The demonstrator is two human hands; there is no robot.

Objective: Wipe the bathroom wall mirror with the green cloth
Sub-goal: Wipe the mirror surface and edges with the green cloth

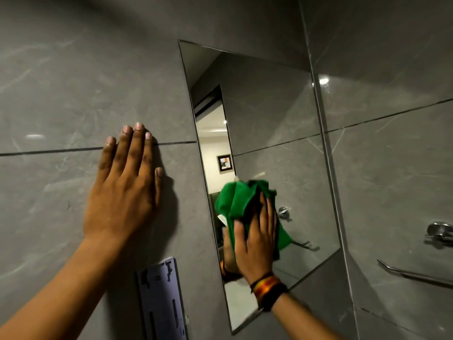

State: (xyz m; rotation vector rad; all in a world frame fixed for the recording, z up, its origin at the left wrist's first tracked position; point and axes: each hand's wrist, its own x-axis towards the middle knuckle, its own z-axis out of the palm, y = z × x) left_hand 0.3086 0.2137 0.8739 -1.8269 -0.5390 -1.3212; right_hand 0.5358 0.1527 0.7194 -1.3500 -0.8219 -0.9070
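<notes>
Two hands | right hand (255, 244) fingers press green cloth (235, 200) on mirror (269, 123) | left hand (122, 192) fingers spread flat on wall (73, 82)

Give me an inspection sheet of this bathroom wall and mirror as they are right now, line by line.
Surface: grey marbled wall tiles, glossy, dark grout lines.
Job's things: frameless rectangular wall mirror; bunched green cloth pressed on its lower part.
Clutter: pale purple plastic wall bracket below the left hand.
Grippers: left hand flat on the tile beside the mirror; right hand pressing the cloth, striped wristbands on the wrist.
Cables: nothing seen.
Surroundings: chrome towel rail and chrome wall fitting on the right wall.
</notes>
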